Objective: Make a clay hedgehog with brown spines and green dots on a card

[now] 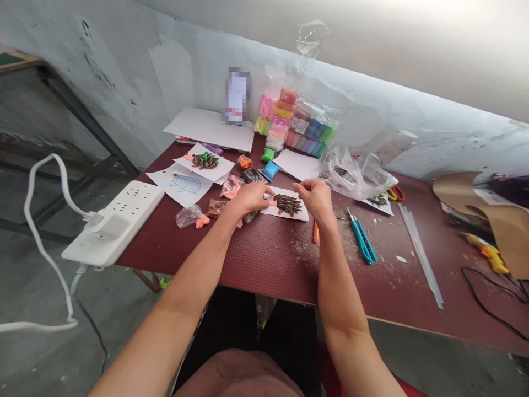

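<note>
On a small white card (299, 213) lies a hedgehog figure with a back of overlapping brown pinecone-like scales (288, 204) and a pink clay face (271, 202). My left hand (253, 199) is at the card's left edge, its curved fingers and thumb closed on the card beside the pink face. Over the card's right side, my right hand (316, 199) is closed in a pinch; whatever sits between its fingertips is too small to make out. An orange stick-like tool (316, 231) lies partly hidden under my right wrist.
Bags of pink clay (232, 186) and brown clay (216, 208) lie left. Behind are a finished-looking hedgehog with green dots (205, 160), a blue drawing (185, 184) and colourful clay packs (289, 121). Rightward lie a teal utility knife (363, 240), glue sticks (421, 256) and a yellow glue gun (487, 253). A power strip (119, 220) overhangs the left edge.
</note>
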Motion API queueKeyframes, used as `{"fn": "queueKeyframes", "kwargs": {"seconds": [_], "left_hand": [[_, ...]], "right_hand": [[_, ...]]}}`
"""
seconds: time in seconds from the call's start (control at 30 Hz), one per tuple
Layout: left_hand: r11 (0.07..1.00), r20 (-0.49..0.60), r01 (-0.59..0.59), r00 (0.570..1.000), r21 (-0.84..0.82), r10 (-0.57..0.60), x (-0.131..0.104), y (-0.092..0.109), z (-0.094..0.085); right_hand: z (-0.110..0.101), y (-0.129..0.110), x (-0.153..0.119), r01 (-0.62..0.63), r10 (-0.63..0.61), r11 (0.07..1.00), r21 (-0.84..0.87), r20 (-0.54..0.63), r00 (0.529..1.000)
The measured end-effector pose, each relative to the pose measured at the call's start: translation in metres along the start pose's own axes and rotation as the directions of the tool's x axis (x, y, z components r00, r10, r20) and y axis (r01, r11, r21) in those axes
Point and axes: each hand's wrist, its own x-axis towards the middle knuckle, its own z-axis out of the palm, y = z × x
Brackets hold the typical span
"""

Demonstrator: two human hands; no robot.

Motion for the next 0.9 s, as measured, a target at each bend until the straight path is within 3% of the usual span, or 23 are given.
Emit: {"fn": "queueKeyframes", "kwargs": {"seconds": [0.2, 0.5, 0.9], "left_hand": [[1.000, 0.009, -0.013, 1.000, 0.018, 0.013, 0.001, -0.001, 0.000], [0.999, 0.002, -0.023, 1.000, 0.026, 0.023, 0.002, -0.002, 0.002], [0.999, 0.008, -0.011, 1.000, 0.046, 0.011, -0.001, 0.001, -0.001]], "right_hand": [[0.008, 0.009, -0.004, 0.080, -0.081, 0.996, 0.046, 0.023, 0.996], [0.020, 0.001, -0.011, 0.031, -0.041, 0.983, 0.183, 0.055, 0.998], [0.031, -0.006, -0.008, 0.005, -0.004, 1.000, -0.007, 0.048, 0.999]]}}
